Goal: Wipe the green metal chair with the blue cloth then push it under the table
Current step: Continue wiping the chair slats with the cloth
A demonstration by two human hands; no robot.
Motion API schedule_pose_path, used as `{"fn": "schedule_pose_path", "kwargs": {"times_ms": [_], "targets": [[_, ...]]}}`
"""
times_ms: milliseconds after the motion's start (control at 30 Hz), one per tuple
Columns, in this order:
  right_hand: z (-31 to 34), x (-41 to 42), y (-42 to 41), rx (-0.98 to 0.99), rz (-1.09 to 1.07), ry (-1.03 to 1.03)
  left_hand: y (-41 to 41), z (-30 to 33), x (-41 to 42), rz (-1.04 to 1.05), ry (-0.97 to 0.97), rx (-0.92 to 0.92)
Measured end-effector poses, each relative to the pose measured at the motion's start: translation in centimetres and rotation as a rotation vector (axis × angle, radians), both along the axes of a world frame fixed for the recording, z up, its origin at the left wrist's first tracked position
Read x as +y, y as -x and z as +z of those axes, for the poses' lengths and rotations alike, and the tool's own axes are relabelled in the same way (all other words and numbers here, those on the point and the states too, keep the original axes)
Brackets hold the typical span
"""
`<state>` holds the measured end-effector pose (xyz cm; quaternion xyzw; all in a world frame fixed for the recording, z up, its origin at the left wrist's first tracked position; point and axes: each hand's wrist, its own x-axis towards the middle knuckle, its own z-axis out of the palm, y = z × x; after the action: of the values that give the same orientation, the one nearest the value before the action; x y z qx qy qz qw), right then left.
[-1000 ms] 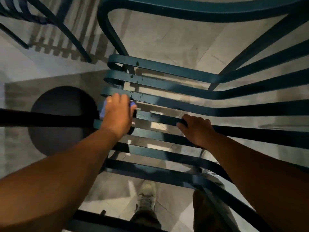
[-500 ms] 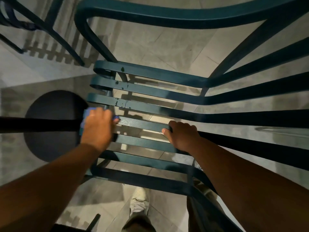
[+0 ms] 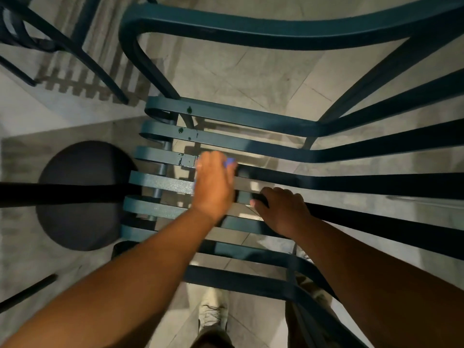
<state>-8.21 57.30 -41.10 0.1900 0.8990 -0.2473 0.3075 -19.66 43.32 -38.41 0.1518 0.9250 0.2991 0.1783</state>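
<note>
Pressing the blue cloth [image 3: 229, 163] onto a seat slat, the left hand [image 3: 213, 183] covers most of it; only a corner shows past the fingers. Just right of it, the right hand [image 3: 282, 209] grips a slat of the green metal chair [image 3: 251, 119]. Slats run left-right beneath both hands, so strokes should follow them. No writing is legible.

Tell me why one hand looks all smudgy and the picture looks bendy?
In the head view, the left hand with the cloth is smeared by motion blur, while the right hand on a chair slat looks sharp. The wide lens bows the chair's rails. The light is dim, and the slats cast hard striped shadows on the floor.
</note>
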Motion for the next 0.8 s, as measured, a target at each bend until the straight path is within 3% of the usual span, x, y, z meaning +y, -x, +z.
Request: {"fn": "schedule_pose_path", "kwargs": {"times_ms": [167,233,333,467,633,700,767,800], "targets": [[0.7,-1.0,-1.2,0.323,-0.117,-0.155,8.7,4.0,-7.7,0.277,-0.038,0.048],[0.5,-1.7,-1.6,0.305,-0.119,-0.187,11.3,5.6,-9.6,0.281,-0.047,0.116],[-0.3,-2.4,-1.6,0.171,-0.044,-0.202,12.5,5.3,-9.1,0.081,0.063,0.18],[-0.8,-2.0,-0.7,0.12,-0.111,-0.157,8.0,0.6,-4.9,-0.228,0.383,0.24],[-0.3,-1.3,-0.9,-0.044,-0.071,-0.246,1.6,-2.6,1.3,-0.403,0.261,0.375],[-0.2,-1.4,-1.6,-0.007,0.009,-0.319,-0.6,-3.3,4.9,-0.636,0.291,0.41],[-0.2,-1.7,-2.1,0.08,-0.107,-0.084,-3.1,-3.5,8.9,-0.764,0.25,0.307],[0.9,-2.3,-1.8,0.176,-0.407,0.182,-3.7,-3.5,10.8,-0.764,0.151,0.205]]}}
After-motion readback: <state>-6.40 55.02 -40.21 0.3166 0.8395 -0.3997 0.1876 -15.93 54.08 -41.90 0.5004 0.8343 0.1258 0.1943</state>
